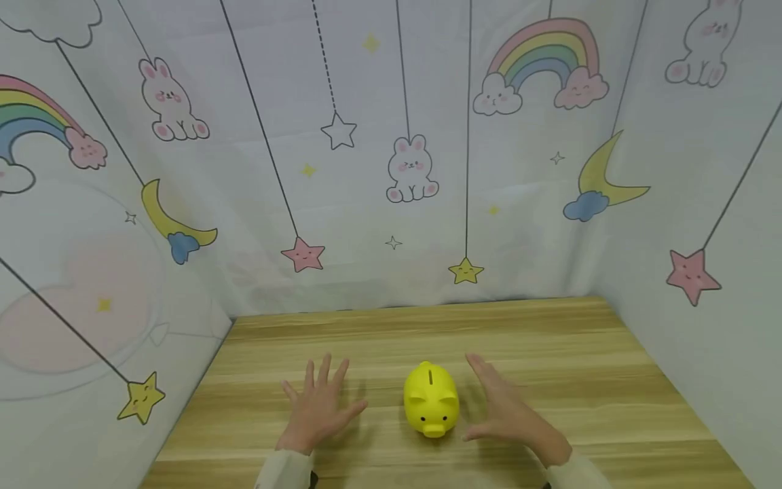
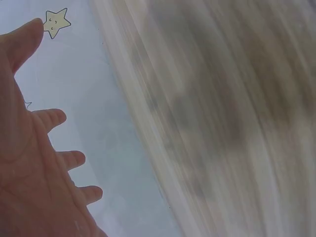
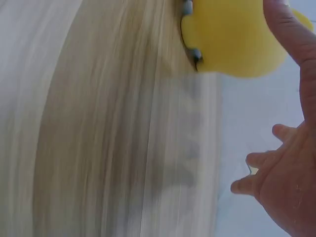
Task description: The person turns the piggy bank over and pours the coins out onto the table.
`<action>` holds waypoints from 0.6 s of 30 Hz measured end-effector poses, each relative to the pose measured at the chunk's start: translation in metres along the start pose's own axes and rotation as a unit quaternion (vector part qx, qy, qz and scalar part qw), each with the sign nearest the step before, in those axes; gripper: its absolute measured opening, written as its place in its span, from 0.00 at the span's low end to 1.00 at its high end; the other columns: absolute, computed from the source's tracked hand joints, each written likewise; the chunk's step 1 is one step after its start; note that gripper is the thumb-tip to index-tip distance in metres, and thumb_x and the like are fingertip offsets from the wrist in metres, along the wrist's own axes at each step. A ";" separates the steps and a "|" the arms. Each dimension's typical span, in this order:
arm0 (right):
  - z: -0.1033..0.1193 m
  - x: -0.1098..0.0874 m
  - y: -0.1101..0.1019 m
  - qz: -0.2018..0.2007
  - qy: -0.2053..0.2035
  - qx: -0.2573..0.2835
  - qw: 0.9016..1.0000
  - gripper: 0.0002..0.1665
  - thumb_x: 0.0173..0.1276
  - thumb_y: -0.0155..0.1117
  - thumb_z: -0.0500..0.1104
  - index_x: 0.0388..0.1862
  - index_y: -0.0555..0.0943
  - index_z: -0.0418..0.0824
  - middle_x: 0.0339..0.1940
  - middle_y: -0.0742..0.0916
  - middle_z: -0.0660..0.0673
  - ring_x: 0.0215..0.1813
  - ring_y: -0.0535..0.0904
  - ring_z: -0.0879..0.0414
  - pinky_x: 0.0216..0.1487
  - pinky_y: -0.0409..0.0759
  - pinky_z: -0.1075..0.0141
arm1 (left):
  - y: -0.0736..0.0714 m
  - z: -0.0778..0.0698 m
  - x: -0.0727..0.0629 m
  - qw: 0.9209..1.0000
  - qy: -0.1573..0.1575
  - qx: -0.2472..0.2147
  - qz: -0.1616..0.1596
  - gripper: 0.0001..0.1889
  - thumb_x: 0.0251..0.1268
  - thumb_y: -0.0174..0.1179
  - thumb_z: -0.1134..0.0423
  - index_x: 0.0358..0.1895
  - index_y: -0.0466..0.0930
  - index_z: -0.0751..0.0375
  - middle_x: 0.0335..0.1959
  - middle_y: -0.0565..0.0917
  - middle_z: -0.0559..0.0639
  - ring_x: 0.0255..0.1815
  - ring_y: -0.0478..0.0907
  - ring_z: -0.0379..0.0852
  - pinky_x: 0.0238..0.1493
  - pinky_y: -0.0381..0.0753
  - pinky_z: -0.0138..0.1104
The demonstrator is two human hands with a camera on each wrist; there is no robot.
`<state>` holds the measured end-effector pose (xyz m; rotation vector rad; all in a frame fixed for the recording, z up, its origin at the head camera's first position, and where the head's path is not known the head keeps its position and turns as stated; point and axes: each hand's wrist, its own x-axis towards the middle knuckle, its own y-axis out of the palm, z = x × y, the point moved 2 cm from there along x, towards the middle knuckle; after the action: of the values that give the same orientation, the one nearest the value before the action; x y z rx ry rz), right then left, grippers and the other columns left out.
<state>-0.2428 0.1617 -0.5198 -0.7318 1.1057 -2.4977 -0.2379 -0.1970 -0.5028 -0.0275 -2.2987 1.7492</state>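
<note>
A yellow piggy bank (image 1: 431, 401) stands upright on the wooden table, its snout toward me and the coin slot on top. To its left, my left hand (image 1: 319, 407) is held with fingers spread, apart from the bank. My right hand (image 1: 510, 414) is at the bank's right side, thumb and fingers extended, with a small gap between. In the right wrist view the piggy bank (image 3: 232, 37) shows beyond the thumb, partly covered by it. The left wrist view has the open palm of the left hand (image 2: 39, 168) and no bank.
The wood-grain table (image 1: 342, 333) meets a white cloth backdrop (image 1: 354, 217) at its back edge. Cloth walls printed with rabbits, stars, moons and rainbows also rise along the left and right sides.
</note>
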 end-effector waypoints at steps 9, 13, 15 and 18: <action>0.013 0.021 0.038 0.039 -0.052 0.100 0.993 0.78 0.35 0.89 0.52 0.80 0.51 0.38 0.79 0.55 0.32 0.76 0.54 0.33 0.66 0.59 0.35 | 0.010 0.000 -0.001 0.998 0.026 -0.032 -0.048 0.40 0.62 0.61 0.36 0.72 0.67 0.54 0.73 0.62 0.66 0.71 0.54 0.75 0.49 0.37 0.83; 0.016 0.022 0.047 0.024 -0.046 0.135 0.990 0.75 0.38 0.88 0.52 0.79 0.52 0.40 0.78 0.55 0.32 0.73 0.57 0.32 0.63 0.63 0.33 | 0.012 -0.003 0.000 0.995 0.043 -0.049 -0.075 0.37 0.63 0.62 0.38 0.70 0.70 0.56 0.70 0.67 0.65 0.70 0.58 0.74 0.49 0.38 0.83; 0.017 0.022 0.050 0.006 -0.047 0.128 0.991 0.72 0.40 0.88 0.53 0.79 0.54 0.42 0.77 0.57 0.32 0.72 0.61 0.33 0.61 0.66 0.34 | 0.013 -0.007 0.000 0.994 0.047 -0.056 -0.083 0.35 0.65 0.60 0.38 0.68 0.72 0.56 0.68 0.69 0.64 0.69 0.60 0.73 0.50 0.39 0.83; 0.019 0.022 0.051 -0.017 -0.046 0.121 0.991 0.69 0.39 0.88 0.53 0.77 0.57 0.42 0.75 0.61 0.32 0.69 0.65 0.36 0.60 0.69 0.37 | 0.013 -0.013 -0.001 0.991 0.054 -0.072 -0.095 0.32 0.66 0.60 0.39 0.66 0.74 0.57 0.66 0.72 0.61 0.68 0.63 0.70 0.51 0.40 0.82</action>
<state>-0.2462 0.1068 -0.5400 -0.7917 0.7469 -2.5390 -0.2361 -0.1811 -0.5122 0.0674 -2.2618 1.4528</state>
